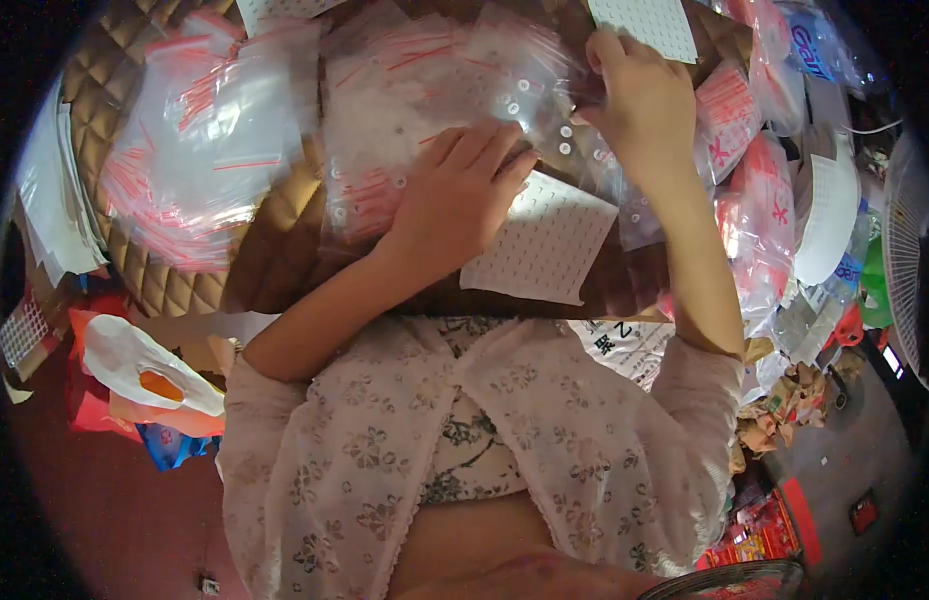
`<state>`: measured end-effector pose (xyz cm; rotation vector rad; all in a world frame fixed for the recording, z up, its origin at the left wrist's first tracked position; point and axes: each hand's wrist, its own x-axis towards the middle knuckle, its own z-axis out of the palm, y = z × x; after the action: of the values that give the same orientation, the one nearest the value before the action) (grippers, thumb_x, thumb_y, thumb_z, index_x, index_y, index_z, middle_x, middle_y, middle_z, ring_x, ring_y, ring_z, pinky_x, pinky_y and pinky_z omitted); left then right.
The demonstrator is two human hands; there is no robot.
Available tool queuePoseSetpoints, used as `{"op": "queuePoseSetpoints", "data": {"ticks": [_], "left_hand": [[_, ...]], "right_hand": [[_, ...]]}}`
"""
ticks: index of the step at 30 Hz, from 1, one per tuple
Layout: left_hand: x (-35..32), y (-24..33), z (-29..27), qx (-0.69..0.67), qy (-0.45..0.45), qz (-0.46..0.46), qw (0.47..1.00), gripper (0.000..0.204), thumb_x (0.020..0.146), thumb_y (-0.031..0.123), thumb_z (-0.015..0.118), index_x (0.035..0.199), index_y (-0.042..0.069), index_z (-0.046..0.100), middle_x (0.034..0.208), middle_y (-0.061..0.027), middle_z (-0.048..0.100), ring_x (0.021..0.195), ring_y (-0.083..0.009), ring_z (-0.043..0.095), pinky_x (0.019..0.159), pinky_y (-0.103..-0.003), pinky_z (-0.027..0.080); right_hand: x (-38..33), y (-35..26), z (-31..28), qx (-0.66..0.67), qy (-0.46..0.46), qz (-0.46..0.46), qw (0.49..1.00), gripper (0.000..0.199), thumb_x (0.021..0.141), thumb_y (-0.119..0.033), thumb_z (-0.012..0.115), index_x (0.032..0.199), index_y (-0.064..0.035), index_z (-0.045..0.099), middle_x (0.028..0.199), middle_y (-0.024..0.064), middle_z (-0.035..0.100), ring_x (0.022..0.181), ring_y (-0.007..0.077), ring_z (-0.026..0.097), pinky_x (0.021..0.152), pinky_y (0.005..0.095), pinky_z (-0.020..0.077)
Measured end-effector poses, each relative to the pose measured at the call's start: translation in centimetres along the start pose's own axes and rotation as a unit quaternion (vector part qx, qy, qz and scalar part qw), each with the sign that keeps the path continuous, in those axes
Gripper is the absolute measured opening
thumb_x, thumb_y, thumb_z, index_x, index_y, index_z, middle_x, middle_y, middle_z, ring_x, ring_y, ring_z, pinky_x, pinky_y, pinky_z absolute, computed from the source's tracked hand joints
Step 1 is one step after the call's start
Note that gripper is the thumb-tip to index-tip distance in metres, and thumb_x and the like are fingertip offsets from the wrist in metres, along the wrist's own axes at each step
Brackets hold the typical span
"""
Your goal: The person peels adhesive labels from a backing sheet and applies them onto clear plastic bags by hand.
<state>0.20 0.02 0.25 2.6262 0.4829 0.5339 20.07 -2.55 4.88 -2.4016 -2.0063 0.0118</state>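
Note:
My left hand [460,195] lies over the middle pile of small clear zip bags [385,110] with red seal strips. Its fingers are bent, and thumb and forefinger come close together at the tips; what they pinch is too small to make out. Further right, my right hand [640,100] is over the bags, its thumb apart from the curled fingers, beside a white sheet [655,25] with rows of small marks. Several small white rings [566,132] show between my hands. Just below my left fingertips is another white marked sheet [545,245].
A second heap of clear zip bags [245,130] covers the left of the brown quilted table cover [275,225]. Packed bags with red strips [760,220] crowd the right edge, near a fan [907,230]. A white plastic bag [140,365] hangs at the lower left.

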Motion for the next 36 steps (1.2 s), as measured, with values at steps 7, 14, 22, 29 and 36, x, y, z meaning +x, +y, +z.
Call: {"op": "queuePoseSetpoints", "data": {"ticks": [7,14,22,29,36], "left_hand": [[0.2,0.5,-0.1,-0.005,-0.028,0.034,0.999,0.029,0.075,0.015,0.056,0.100,0.003,0.062,0.110,-0.0075,0.058,0.104,-0.0213,0.052,0.085,-0.037,0.042],[0.1,0.4,-0.1,-0.029,0.002,0.032,0.999,0.027,0.075,0.013,0.055,0.099,0.002,0.061,0.113,-0.0095,0.056,0.104,-0.0232,0.051,0.086,-0.037,0.041],[-0.1,0.9,-0.1,0.017,-0.024,0.029,0.999,0.026,0.077,0.017,0.056,0.100,0.005,0.060,0.113,-0.0079,0.056,0.105,-0.0220,0.050,0.089,-0.042,0.038],[-0.3,1.1,0.4,0.056,-0.037,0.019,0.998,0.029,0.077,0.018,0.057,0.105,0.009,0.062,0.113,-0.0044,0.056,0.106,-0.0206,0.050,0.089,-0.044,0.038],[-0.4,1.1,0.4,0.046,-0.022,0.033,0.998,0.029,0.077,0.017,0.055,0.104,0.006,0.060,0.111,-0.0072,0.056,0.104,-0.0218,0.050,0.088,-0.045,0.038]], "right_hand": [[-0.1,-1.7,0.7,0.139,-0.089,0.002,0.986,0.030,0.066,-0.014,0.074,0.087,-0.0107,0.053,0.066,0.0040,0.061,0.074,0.0243,0.062,0.066,0.0383,0.0438],[-1.5,-0.2,0.6,-0.032,0.111,0.023,0.993,0.032,0.063,-0.022,0.076,0.088,-0.0124,0.057,0.074,0.0024,0.061,0.085,0.0225,0.059,0.081,0.0403,0.0374],[-2.7,-0.7,0.4,0.148,0.030,-0.038,0.988,0.005,0.075,-0.011,0.063,0.079,-0.0093,0.060,0.082,0.0070,0.058,0.086,0.0286,0.056,0.077,0.0410,0.0396],[-2.7,-2.1,2.0,0.087,0.018,-0.020,0.996,0.006,0.077,-0.015,0.061,0.078,-0.0095,0.060,0.084,0.0064,0.059,0.087,0.0271,0.056,0.074,0.0417,0.0388],[-2.6,-2.3,1.8,-0.006,0.075,0.004,0.997,0.009,0.075,-0.019,0.065,0.080,-0.0116,0.064,0.086,0.0018,0.062,0.085,0.0229,0.056,0.072,0.0400,0.0389]]}}
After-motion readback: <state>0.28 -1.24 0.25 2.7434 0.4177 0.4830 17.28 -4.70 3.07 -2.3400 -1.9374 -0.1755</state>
